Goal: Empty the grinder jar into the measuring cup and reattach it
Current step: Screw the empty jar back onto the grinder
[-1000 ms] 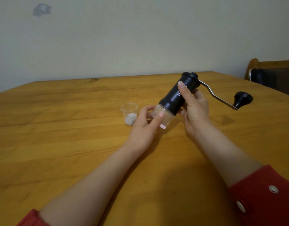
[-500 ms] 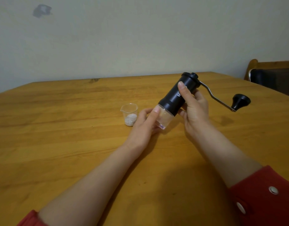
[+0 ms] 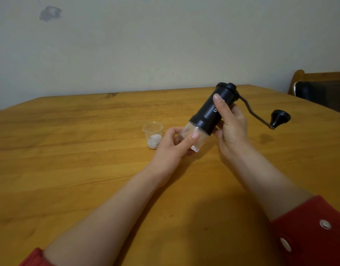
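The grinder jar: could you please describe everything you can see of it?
The grinder jar is a clear, plastic-looking cylinder seated against the lower end of the black grinder body, tilted with its base down-left, held above the table. The left hand curls thumb and fingers round it; the right hand grips the body. It looks nearly empty.

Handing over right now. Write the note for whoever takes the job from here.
Left hand grips the clear jar, seated against the lower end of the grinder.
Right hand grips the black grinder, tilted above the table.
Measuring cup stands on the table left of the hands, pale powder inside.
Done: emptying, judging by the cup.
Left: tighten the jar if loose; I cannot tell.
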